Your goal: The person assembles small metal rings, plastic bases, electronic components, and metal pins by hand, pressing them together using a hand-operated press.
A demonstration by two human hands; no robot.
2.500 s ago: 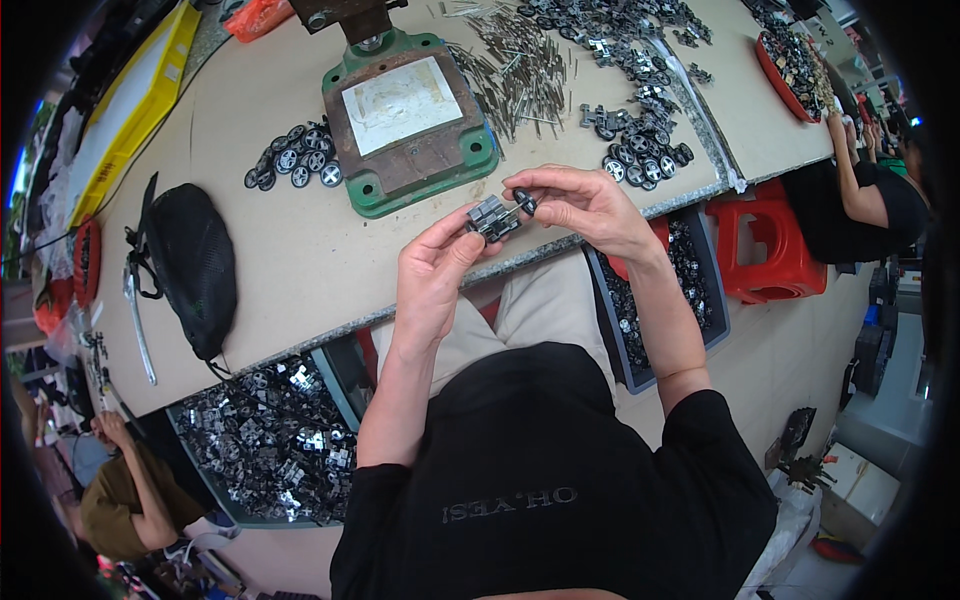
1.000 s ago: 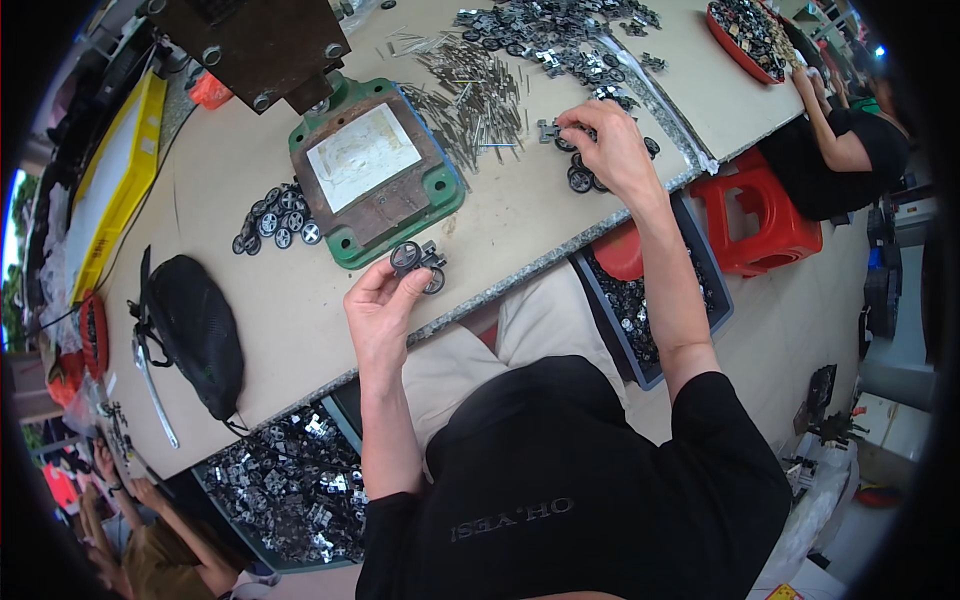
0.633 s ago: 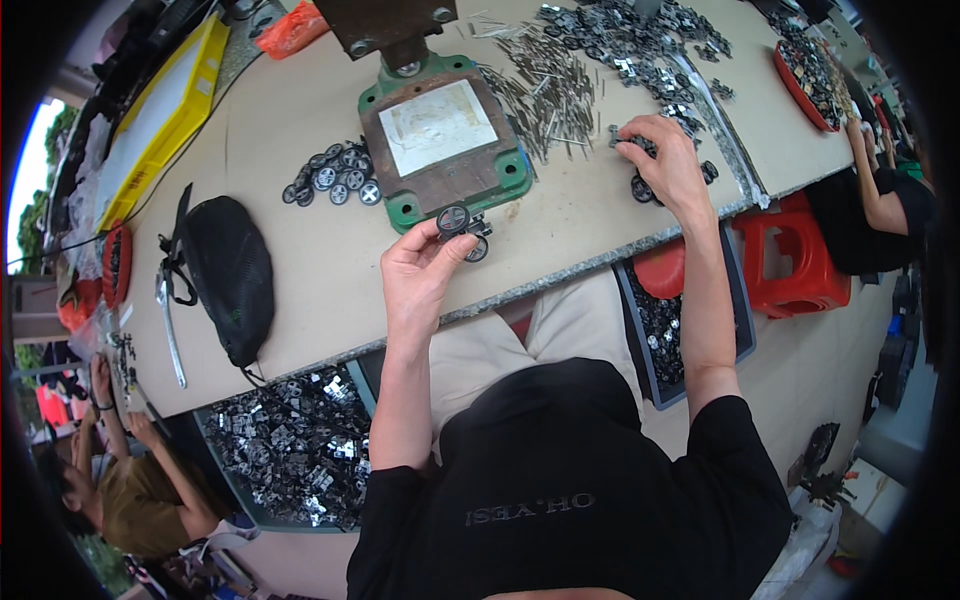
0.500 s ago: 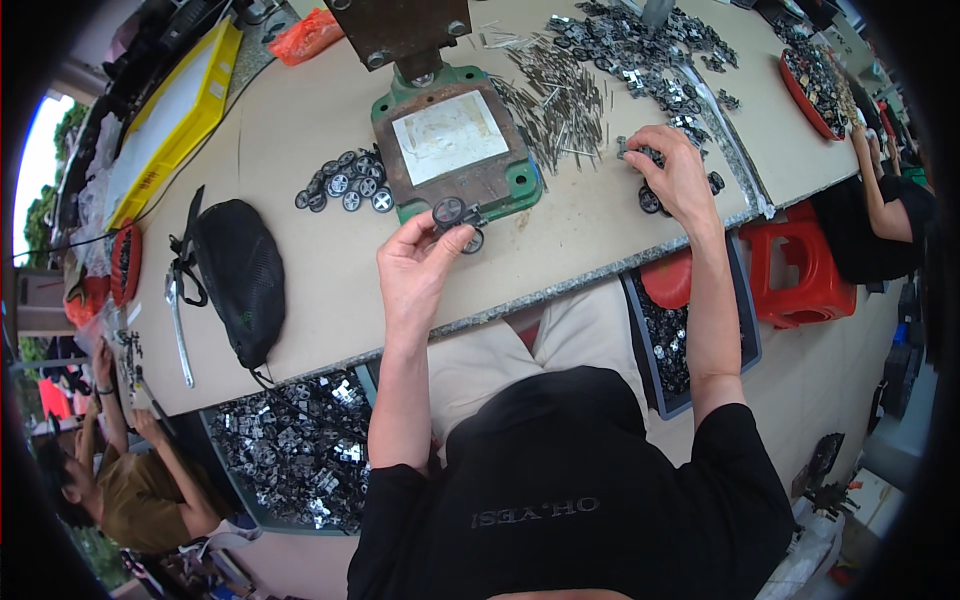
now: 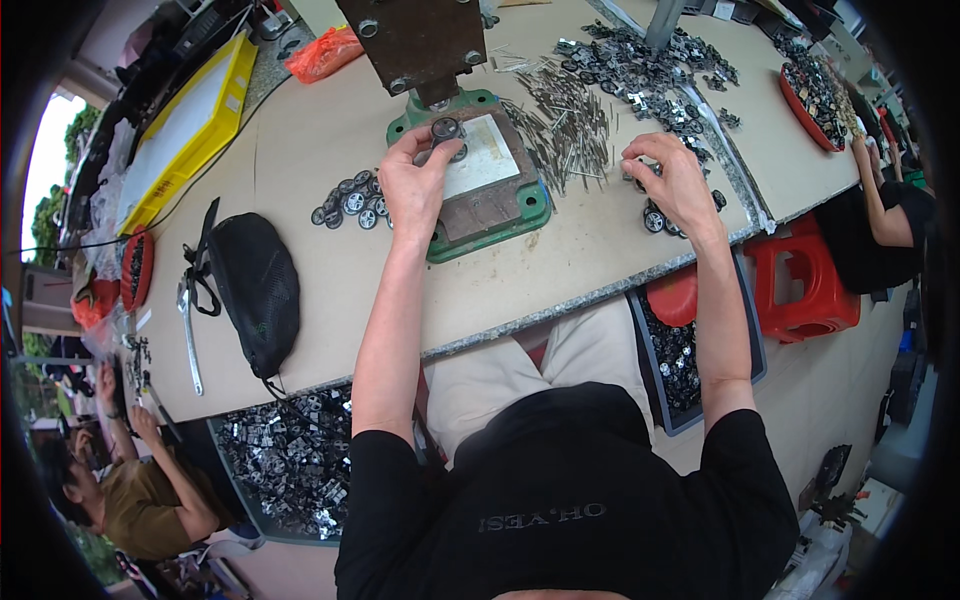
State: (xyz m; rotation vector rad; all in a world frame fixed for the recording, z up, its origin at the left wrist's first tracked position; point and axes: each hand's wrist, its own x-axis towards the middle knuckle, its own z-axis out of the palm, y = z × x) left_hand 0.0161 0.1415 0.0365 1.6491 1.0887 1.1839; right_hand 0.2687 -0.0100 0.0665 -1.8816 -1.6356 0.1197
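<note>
My left hand (image 5: 415, 190) is closed on a small black toy wheel set (image 5: 446, 128), pinching it over the white plate (image 5: 485, 158) of a green-based press (image 5: 490, 240). The press's brown upper block (image 5: 415, 40) stands just beyond. Over the tabletop to the right, my right hand (image 5: 675, 185) has its thumb and fingertips curled together; whatever they hold is too small to make out. Just below that hand lie black wheeled parts (image 5: 655, 219), partly covered by it. Loose wheels with silver spokes (image 5: 355, 203) lie left of the press.
Thin metal pins (image 5: 568, 125) are heaped right of the press, with dark small parts (image 5: 640, 70) behind. A black pouch (image 5: 253, 290) and a wrench (image 5: 190, 335) lie at left. Bins of parts (image 5: 285, 465) stand below the table edge. Co-workers sit on both sides.
My left hand has carried the wheel set from the press's front edge forward over its plate. My right hand stays in nearly the same place, its fingers more curled. The view has shifted slightly.
</note>
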